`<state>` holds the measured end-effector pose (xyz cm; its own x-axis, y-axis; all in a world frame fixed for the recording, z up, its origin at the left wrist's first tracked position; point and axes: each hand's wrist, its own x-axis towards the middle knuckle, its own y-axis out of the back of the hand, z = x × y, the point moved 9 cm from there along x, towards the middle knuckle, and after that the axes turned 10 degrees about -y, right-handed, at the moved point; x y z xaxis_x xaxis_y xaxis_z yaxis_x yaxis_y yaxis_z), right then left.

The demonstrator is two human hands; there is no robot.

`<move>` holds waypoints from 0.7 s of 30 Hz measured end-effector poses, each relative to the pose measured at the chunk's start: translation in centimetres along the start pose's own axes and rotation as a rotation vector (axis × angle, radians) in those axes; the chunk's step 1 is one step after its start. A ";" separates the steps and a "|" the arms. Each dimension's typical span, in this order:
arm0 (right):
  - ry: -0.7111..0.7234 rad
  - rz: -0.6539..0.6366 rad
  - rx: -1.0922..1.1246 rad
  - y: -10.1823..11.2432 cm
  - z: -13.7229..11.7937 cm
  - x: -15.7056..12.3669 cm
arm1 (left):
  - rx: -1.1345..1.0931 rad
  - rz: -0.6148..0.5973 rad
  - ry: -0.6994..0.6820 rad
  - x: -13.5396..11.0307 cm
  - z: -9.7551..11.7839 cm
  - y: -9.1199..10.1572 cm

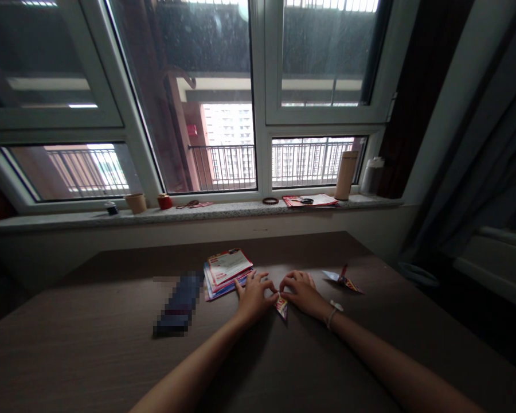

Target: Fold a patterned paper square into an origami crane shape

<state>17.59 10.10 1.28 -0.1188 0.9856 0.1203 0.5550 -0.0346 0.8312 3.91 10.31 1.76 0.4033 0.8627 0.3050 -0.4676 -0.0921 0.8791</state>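
Note:
A small folded piece of printed paper (281, 308), red, yellow and white, lies on the table with its pointed end toward me. My left hand (254, 295) pinches its far end from the left, and my right hand (301, 291) pinches it from the right; the fingertips nearly meet. A pale band circles my right wrist. Left of my left hand is a stack of printed sheets (230, 268), close to its fingers. Beyond my right hand rests a folded paper crane (343, 279), white at one end and printed at the other.
A dark, pixelated object (179, 304) lies left on the brown table (90, 321). Along the windowsill (236, 212) stand a paper cup (136, 202), a red spool (164, 201), a ring (270, 201), scissors on red papers (312, 200), a tan cylinder (346, 175) and a clear bottle (372, 176).

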 end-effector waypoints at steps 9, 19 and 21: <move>-0.025 0.009 0.012 0.1 0.2 0.1 | -0.031 -0.029 0.007 0.2 0.0 0.0; -0.060 -0.006 0.046 0.3 0.3 0.4 | -0.029 -0.051 -0.006 0.0 0.1 0.0; -0.056 -0.012 0.044 0.3 0.3 0.4 | -0.037 -0.073 0.003 0.0 -0.1 0.0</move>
<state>17.95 10.54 1.39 -0.0805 0.9936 0.0786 0.5897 -0.0161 0.8074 3.81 10.39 1.72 0.4353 0.8678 0.2397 -0.4662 -0.0104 0.8846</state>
